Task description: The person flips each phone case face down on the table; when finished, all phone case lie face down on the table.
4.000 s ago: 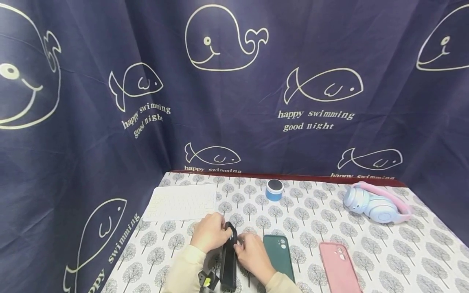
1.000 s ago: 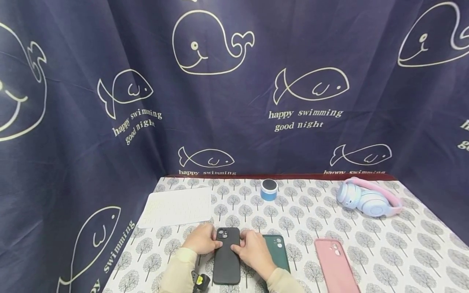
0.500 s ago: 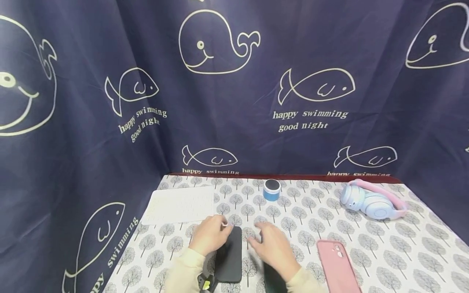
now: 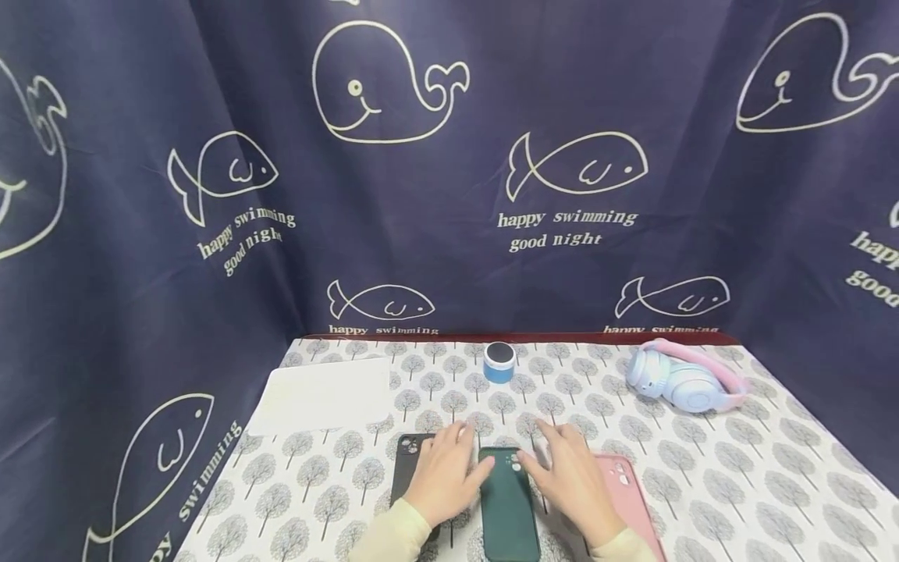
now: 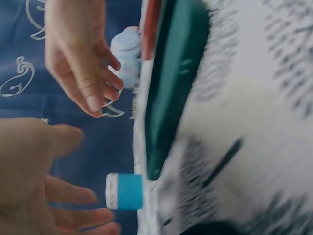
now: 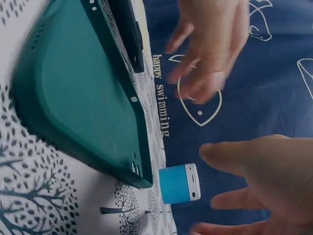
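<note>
A dark green phone case (image 4: 509, 507) lies on the table between my two hands, its hollow side and raised rim showing in the right wrist view. My left hand (image 4: 447, 478) hovers over its left side with fingers spread and the thumb near the top edge. On the other side, my right hand (image 4: 572, 480) is also spread, thumb tip beside the camera cutouts. Neither hand holds anything. Partly covered by my left hand is a black phone case (image 4: 406, 464) with camera cutouts. A pink phone case (image 4: 627, 496) lies partly behind my right hand.
A white keyboard (image 4: 323, 396) lies at the back left. A small blue speaker (image 4: 499, 364) stands at the back middle, and blue-and-pink headphones (image 4: 688, 382) lie at the back right. A dark blue printed curtain (image 4: 456, 195) hangs behind the table.
Earlier both hands gripped the black phone case, first tilted on edge, then flat. They have let it go on the table and moved right to the green case. The head view has shifted slightly.
</note>
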A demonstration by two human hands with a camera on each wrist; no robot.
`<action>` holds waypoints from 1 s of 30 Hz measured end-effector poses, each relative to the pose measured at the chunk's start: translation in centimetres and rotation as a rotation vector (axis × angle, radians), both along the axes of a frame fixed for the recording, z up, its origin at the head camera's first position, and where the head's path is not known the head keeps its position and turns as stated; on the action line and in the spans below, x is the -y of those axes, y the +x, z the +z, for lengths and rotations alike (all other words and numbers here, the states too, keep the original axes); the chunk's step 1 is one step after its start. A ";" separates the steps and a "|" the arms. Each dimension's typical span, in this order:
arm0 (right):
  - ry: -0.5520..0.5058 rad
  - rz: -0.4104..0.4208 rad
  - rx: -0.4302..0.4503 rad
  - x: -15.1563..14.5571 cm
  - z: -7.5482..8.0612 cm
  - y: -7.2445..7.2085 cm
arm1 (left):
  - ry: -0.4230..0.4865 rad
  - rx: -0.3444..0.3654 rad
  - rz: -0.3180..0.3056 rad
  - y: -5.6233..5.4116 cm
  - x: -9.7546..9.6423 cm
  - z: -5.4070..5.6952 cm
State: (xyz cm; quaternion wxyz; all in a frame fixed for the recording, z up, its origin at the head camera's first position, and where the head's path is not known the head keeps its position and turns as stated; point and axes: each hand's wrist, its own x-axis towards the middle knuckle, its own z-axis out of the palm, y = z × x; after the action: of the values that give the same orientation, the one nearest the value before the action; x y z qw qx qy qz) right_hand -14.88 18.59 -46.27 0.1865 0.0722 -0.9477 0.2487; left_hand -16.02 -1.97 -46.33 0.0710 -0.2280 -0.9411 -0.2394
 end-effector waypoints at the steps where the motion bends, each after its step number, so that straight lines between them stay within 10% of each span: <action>1: -0.002 0.003 0.029 0.1 -0.1 0.0 | -0.013 -0.006 0.014 0.2 0.0 -0.2; 14: -0.113 0.125 0.225 2.1 -1.0 -0.4 | -0.084 -0.012 0.048 0.3 -0.9 -1.9; 30: -0.233 0.020 0.217 2.0 -1.1 0.3 | 0.202 0.164 -0.008 0.4 -1.1 -0.9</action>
State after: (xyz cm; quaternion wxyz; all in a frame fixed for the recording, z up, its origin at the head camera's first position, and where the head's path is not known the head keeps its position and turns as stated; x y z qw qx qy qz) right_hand -14.61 16.63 -47.40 0.0878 0.0320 -0.9262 0.3653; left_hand -15.66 -0.91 -47.27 0.0155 -0.2029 -0.9139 -0.3513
